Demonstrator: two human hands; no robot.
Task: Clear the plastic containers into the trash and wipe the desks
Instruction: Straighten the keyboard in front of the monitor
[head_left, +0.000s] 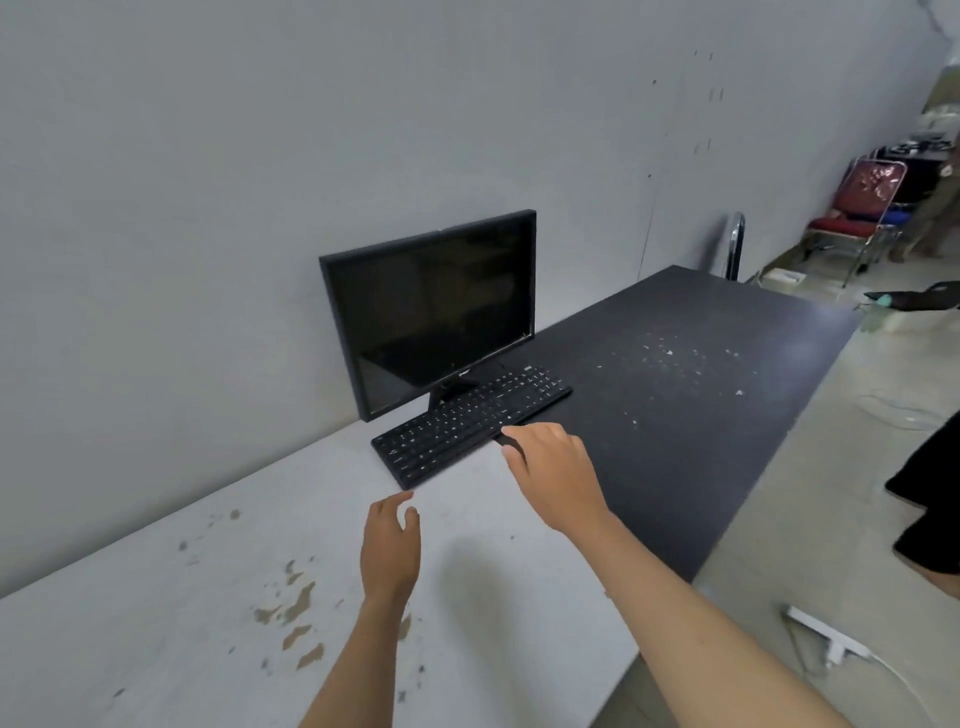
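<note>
Two desks stand end to end against the wall: a white one (171, 597) with brown stains near me and a black one (701, 415) with white specks beyond it. A black keyboard (467, 421) lies across their joint in front of a dark monitor (431, 312). My right hand (556, 473) reaches the keyboard's near edge, its fingertips touching it. My left hand (389, 545) hovers just short of the keyboard's left corner, fingers relaxed and holding nothing. No plastic container or cloth is in view.
A red folding chair (857, 213) and clutter stand at the far right. Another person's gloved hand (883, 297) and dark clothing (930, 499) show at the right edge. A white power strip (826, 631) with its cord lies on the floor beside the desks.
</note>
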